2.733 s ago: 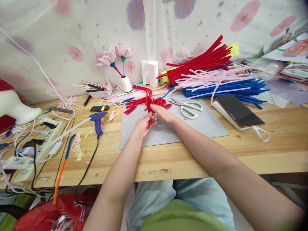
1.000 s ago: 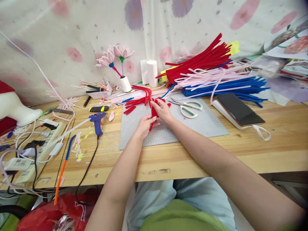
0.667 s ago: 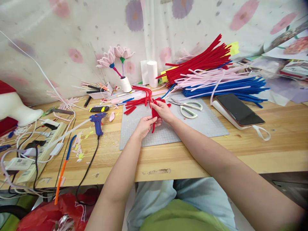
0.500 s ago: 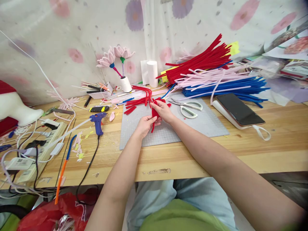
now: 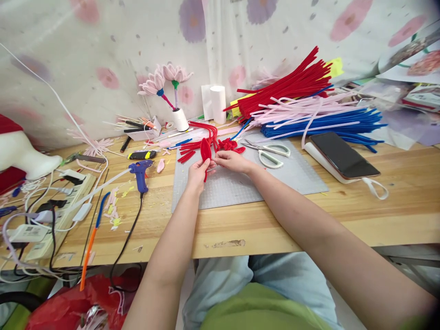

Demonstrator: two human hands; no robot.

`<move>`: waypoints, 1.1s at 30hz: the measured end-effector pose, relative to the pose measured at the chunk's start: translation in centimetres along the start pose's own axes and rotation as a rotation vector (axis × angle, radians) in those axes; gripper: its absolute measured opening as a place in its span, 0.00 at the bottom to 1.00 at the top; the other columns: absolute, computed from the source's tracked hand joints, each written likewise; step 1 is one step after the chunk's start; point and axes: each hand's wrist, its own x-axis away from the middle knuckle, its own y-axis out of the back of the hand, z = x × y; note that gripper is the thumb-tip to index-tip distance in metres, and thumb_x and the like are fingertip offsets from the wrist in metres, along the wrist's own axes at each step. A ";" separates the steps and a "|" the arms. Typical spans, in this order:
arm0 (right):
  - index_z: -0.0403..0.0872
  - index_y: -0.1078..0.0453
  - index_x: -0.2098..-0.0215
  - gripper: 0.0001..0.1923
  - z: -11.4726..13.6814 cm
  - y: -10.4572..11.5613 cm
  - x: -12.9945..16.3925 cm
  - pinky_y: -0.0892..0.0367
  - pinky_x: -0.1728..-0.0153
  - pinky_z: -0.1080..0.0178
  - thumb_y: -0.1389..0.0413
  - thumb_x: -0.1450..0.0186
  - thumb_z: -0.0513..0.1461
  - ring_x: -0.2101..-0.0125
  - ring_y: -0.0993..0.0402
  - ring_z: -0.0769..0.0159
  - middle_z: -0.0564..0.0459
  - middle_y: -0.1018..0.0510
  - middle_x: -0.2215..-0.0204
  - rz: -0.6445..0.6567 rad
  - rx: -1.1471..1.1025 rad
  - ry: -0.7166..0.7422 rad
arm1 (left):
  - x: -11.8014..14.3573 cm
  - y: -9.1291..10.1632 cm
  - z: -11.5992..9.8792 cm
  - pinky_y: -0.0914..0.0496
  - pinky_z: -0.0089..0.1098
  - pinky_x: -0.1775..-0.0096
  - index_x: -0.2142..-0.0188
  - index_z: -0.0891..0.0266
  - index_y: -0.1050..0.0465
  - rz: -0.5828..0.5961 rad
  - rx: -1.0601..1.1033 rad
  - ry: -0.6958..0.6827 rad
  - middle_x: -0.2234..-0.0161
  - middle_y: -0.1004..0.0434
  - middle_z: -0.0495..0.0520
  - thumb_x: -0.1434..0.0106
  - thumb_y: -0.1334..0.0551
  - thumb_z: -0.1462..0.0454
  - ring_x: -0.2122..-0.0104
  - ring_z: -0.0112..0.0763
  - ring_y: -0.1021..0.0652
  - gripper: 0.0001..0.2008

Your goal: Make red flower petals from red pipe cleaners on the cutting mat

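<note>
A red petal made of pipe cleaner, its stem end pointing down, stands upright in my left hand, pinched between thumb and fingers. My right hand is just to its right, fingertips pinched together close to the left ones; what lies between them is too small to make out. Behind the right hand is a pile of red petal pieces. Cut red pipe cleaners lie behind the left hand. Both hands are over a grey cutting mat. Scissors with pale handles rest on it to the right.
Bundles of red, pink and blue pipe cleaners lie at the back right, by a phone. A blue glue gun and a power strip are on the left. Pink flowers stand in a white holder.
My left hand has moved slightly left and up with the red petal, which now shows upright. My right hand has come off the petal's top and sits lower beside it.
</note>
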 end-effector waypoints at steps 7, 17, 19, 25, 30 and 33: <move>0.44 0.44 0.81 0.16 -0.3 -0.3 0.1 0.50 0.76 0.68 0.51 0.45 0.48 0.78 0.48 0.75 0.59 0.43 0.82 -0.035 0.023 0.064 | -0.2 -0.5 1.0 0.29 0.31 0.67 0.74 0.67 0.29 -0.131 -0.070 -0.102 0.78 0.27 0.50 0.49 0.39 0.66 0.75 0.25 0.26 0.04; 0.44 0.45 0.82 0.14 -0.4 -0.4 0.1 0.50 0.76 0.69 0.50 0.46 0.45 0.79 0.48 0.75 0.59 0.44 0.83 -0.024 0.012 0.074 | -0.7 -0.1 1.7 0.30 0.30 0.69 0.76 0.66 0.30 -0.165 -0.127 -0.183 0.81 0.30 0.47 0.49 0.41 0.68 0.77 0.24 0.28 0.03; 0.44 0.45 0.83 0.14 -0.2 -0.3 0.2 0.50 0.76 0.69 0.50 0.46 0.44 0.79 0.48 0.75 0.59 0.44 0.83 -0.003 -0.001 0.067 | -0.8 0.0 1.7 0.30 0.30 0.69 0.77 0.66 0.30 -0.161 -0.135 -0.184 0.82 0.30 0.47 0.49 0.41 0.67 0.78 0.24 0.28 0.03; 0.44 0.44 0.83 0.14 0.2 -0.2 0.3 0.50 0.78 0.69 0.49 0.46 0.44 0.80 0.48 0.76 0.60 0.43 0.84 0.048 -0.037 0.057 | -1.0 0.2 1.6 0.30 0.31 0.69 0.77 0.66 0.29 -0.170 -0.105 -0.155 0.81 0.30 0.48 0.51 0.40 0.68 0.78 0.24 0.28 0.02; 0.44 0.41 0.81 0.12 -0.1 0.5 0.4 0.50 0.81 0.70 0.48 0.45 0.43 0.83 0.47 0.77 0.60 0.41 0.85 0.107 -0.066 -0.019 | -0.6 0.2 1.5 0.29 0.31 0.67 0.75 0.67 0.29 -0.134 -0.112 -0.120 0.81 0.27 0.48 0.51 0.40 0.70 0.78 0.24 0.27 0.02; 0.44 0.38 0.75 0.12 -0.1 0.5 0.3 0.47 0.82 0.71 0.48 0.45 0.45 0.83 0.43 0.76 0.58 0.35 0.82 -0.037 -0.194 -0.127 | -0.2 -0.2 1.3 0.29 0.32 0.66 0.74 0.68 0.29 -0.099 -0.096 -0.084 0.81 0.27 0.48 0.50 0.40 0.72 0.78 0.23 0.26 0.02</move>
